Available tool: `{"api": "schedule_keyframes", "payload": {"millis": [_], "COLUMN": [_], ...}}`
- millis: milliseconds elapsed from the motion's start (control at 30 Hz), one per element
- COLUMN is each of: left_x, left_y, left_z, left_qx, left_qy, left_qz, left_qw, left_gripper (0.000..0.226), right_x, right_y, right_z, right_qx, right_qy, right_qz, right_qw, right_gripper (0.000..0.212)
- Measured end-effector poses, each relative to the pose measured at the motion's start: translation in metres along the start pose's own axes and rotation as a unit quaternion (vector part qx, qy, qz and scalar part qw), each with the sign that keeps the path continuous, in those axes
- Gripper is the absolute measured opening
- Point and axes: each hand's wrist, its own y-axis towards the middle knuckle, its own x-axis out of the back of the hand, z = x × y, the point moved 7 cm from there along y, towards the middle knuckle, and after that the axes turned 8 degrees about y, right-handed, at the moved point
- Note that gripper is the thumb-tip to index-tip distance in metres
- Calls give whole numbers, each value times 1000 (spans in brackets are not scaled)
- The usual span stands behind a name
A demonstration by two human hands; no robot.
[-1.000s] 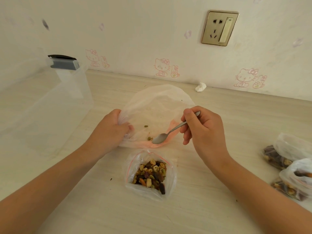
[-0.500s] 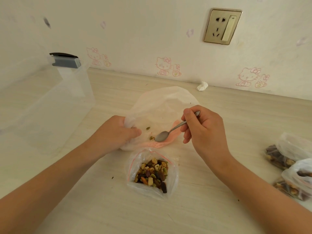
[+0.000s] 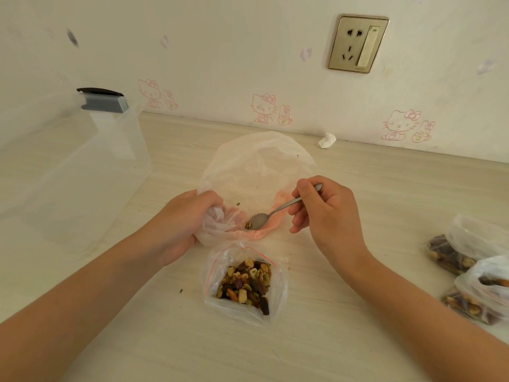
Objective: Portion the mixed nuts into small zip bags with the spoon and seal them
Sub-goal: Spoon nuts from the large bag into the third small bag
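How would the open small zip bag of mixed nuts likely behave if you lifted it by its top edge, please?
The small zip bag would probably be floppy: its thin clear film is wrinkled and slumps around the load. It should feel bottom-heavy, since the mixed nuts pile in its lower part. Its mouth looks unsealed, so tipping it might spill nuts.

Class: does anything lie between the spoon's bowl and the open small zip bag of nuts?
Only the pink lip of the large bag, between the spoon and the mouth of the small zip bag. The left hand grips that lip off to one side.
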Motion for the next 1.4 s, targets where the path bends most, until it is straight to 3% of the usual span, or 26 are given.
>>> {"api": "schedule_keyframes", "payload": {"millis": [133, 333, 500, 600, 767, 933, 1100, 1400], "left_x": [-1, 3, 7, 9, 5, 2, 0, -1], "left_y": [1, 2, 6, 5, 4, 4, 2, 2], "left_z": [-4, -8, -7, -6, -5, -4, -3, -4], "left_qx": [-41, -91, -80, -83, -84, -79, -79, -86], "left_qy": [43, 107, 79, 90, 97, 87, 78, 55], "left_qz": [41, 20, -1, -22, -3, -1, 4, 4], "left_qw": [997, 990, 994, 992, 992, 993, 994, 995], "left_gripper": [7, 13, 11, 22, 16, 22, 14, 12], "right_x": [2, 11, 13, 13, 17, 13, 5, -5], "right_y": [3, 10, 10, 10, 12, 10, 4, 0], "right_z": [-9, -22, -26, -23, -12, -11, -11, -11], "right_qx": [-44, -147, -174, -173, -133, -101, -71, -68], "right_qy": [45, 151, 184, 198, 210, 166, 111, 83], "right_qz": [-15, -63, -72, -71, -80, -83, -57, -31], "right_qw": [998, 975, 965, 962, 965, 977, 990, 994], "right_gripper": [32, 30, 29, 29, 29, 29, 29, 31]}}
